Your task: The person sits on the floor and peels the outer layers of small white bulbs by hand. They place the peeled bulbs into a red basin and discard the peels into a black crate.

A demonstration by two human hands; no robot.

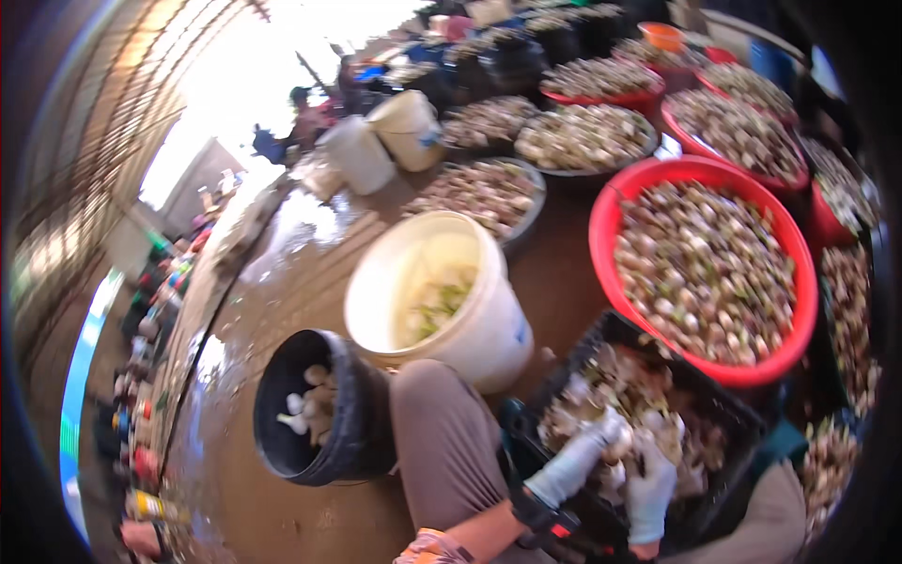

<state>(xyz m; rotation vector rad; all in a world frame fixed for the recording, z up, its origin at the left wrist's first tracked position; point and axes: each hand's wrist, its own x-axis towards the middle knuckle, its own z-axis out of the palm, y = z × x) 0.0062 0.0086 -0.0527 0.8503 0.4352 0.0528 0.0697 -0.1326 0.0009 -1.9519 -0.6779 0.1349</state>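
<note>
My left hand (579,451), in a light glove with a dark band at the wrist, grips a pale bulb (620,443) that looks like garlic. Close beside it, my gloved right hand (650,483) has its fingers bent near the same bulb. A small dark thing shows at its fingers; blur hides what it is. Both hands are over a black plastic crate (733,423) between my knees. Loose bulbs and papery skins (599,384) fill much of the crate.
Left of my knee, a black bucket (366,423) holds several whitish bulbs. Behind it leans a white bucket (504,317) with green-tipped pieces inside. A red tub (807,310) heaped with bulbs stands beyond the crate. More full basins (539,204) and people (310,116) are farther back.
</note>
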